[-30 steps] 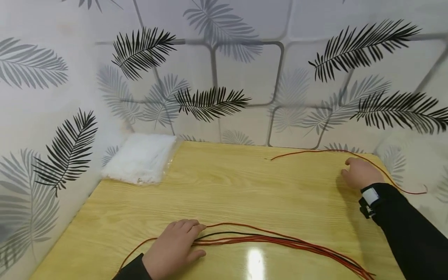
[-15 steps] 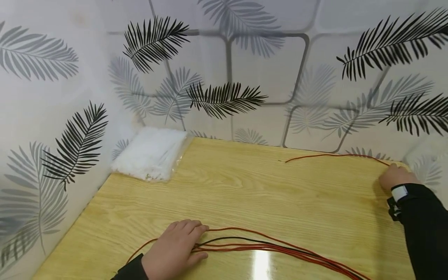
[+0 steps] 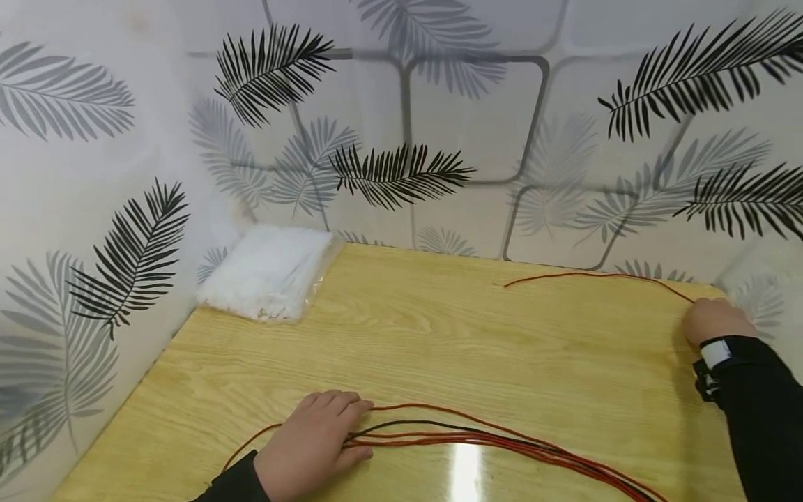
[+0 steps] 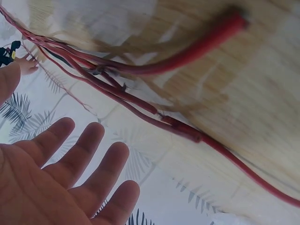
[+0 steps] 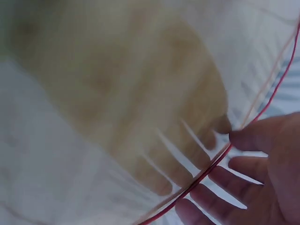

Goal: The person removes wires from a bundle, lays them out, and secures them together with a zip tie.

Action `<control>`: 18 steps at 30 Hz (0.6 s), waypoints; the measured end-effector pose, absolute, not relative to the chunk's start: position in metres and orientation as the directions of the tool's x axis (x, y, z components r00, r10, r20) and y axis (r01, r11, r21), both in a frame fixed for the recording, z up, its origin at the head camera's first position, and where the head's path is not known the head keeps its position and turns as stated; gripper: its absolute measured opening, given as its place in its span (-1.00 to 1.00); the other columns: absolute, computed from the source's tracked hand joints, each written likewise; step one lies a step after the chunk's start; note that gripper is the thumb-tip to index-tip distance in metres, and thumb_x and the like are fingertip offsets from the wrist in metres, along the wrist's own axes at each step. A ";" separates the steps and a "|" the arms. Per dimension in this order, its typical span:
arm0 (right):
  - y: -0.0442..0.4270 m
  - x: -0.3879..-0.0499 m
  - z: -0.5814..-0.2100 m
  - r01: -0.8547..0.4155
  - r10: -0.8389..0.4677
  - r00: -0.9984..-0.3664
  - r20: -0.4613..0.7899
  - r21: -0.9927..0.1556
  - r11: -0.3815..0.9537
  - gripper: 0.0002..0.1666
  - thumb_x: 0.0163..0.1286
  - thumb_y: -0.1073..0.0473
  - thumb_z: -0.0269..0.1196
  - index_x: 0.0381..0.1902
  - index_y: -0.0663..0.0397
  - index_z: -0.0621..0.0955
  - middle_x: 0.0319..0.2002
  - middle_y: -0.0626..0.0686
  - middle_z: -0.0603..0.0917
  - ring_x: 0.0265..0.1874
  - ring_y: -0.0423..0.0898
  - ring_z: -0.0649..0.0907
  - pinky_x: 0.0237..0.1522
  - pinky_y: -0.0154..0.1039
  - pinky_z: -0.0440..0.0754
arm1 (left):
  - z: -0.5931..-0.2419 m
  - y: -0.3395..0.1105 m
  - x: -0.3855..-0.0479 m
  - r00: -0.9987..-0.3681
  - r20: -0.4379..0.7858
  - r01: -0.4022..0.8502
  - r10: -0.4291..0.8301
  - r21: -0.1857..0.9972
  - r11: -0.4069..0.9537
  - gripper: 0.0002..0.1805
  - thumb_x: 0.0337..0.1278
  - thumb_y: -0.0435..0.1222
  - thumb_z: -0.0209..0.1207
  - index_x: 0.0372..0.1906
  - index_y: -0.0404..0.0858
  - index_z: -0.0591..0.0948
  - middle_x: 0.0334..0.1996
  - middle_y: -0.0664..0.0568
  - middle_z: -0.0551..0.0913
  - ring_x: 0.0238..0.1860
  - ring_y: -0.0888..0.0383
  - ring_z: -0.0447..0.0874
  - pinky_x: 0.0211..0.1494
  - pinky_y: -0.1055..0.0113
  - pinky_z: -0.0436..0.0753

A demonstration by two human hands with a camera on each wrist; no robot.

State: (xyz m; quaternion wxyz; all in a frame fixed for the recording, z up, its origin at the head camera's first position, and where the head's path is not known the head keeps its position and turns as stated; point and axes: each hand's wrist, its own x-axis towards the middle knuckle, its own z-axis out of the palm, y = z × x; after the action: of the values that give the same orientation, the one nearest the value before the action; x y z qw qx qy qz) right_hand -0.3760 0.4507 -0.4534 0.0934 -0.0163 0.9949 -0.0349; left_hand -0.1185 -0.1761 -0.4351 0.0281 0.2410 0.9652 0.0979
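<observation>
Several red wires and a black one lie as a long bundle (image 3: 533, 450) along the table's near side. My left hand (image 3: 314, 446) rests over the bundle's left part, fingers extended. In the left wrist view, the left fingers (image 4: 101, 173) are spread beside the wires, and one cut wire end (image 4: 229, 28) looms close to the camera. At the far right edge, my right hand (image 3: 715, 321) holds a single thin red wire (image 3: 583, 274), which trails leftward along the back. In the right wrist view, that wire (image 5: 283, 77) passes under the thumb and along the fingertips.
A clear plastic bag of white material (image 3: 263, 272) lies at the table's back left corner. Leaf-patterned walls (image 3: 452, 139) border the wooden table (image 3: 408, 335) at the back and left. The shiny tabletop mirrors the light.
My right hand has moved right, from beside the single red wire onto it, and has held it since half a second ago. The left hand stays on the bundle. The head view shifted slightly.
</observation>
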 end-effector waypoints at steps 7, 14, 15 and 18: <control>0.410 -0.350 -0.447 -0.105 -0.114 -0.990 -0.082 -0.116 0.988 -0.72 0.37 0.43 0.01 -0.13 0.56 0.59 -0.32 0.45 0.65 -0.37 0.37 0.65 -0.28 0.25 0.59 | -0.433 -0.169 -0.113 -0.876 0.000 0.473 0.481 0.190 0.861 -0.40 0.32 0.15 0.16 0.31 -0.10 0.52 0.23 0.01 0.56 0.27 0.01 0.49 0.32 0.01 0.43; 0.364 -0.314 -0.446 -0.222 -0.236 -0.970 -0.057 -0.178 0.959 -0.77 0.42 0.34 0.13 -0.15 0.40 0.67 -0.29 0.32 0.72 -0.38 0.15 0.69 -0.23 0.14 0.63 | -0.428 -0.162 -0.109 -0.865 0.007 0.495 0.502 0.187 0.849 -0.39 0.30 0.15 0.18 0.30 -0.11 0.54 0.22 0.00 0.56 0.27 0.00 0.49 0.33 0.01 0.43; 0.355 -0.307 -0.446 -0.239 -0.252 -0.966 -0.054 -0.182 0.954 -0.78 0.43 0.33 0.15 -0.16 0.39 0.67 -0.30 0.30 0.73 -0.40 0.11 0.68 -0.24 0.12 0.64 | -0.427 -0.161 -0.109 -0.862 0.004 0.499 0.507 0.185 0.846 -0.39 0.30 0.15 0.18 0.30 -0.11 0.54 0.23 0.00 0.56 0.27 0.00 0.49 0.32 0.01 0.43; 0.328 -0.284 -0.446 -0.286 -0.299 -0.953 -0.043 -0.189 0.939 -0.82 0.41 0.33 0.19 -0.17 0.33 0.69 -0.30 0.24 0.73 -0.39 0.04 0.67 -0.23 0.10 0.65 | -0.427 -0.157 -0.107 -0.855 0.002 0.511 0.519 0.180 0.841 -0.38 0.30 0.15 0.19 0.31 -0.10 0.53 0.23 0.00 0.55 0.28 0.00 0.49 0.32 0.01 0.43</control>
State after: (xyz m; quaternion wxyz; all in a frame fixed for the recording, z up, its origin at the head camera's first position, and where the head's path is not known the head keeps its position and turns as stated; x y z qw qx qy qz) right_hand -0.2836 0.3279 -0.4455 0.0357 -0.1486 0.9841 -0.0908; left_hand -0.1074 -0.1575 -0.4270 0.0235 0.2686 0.9590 0.0870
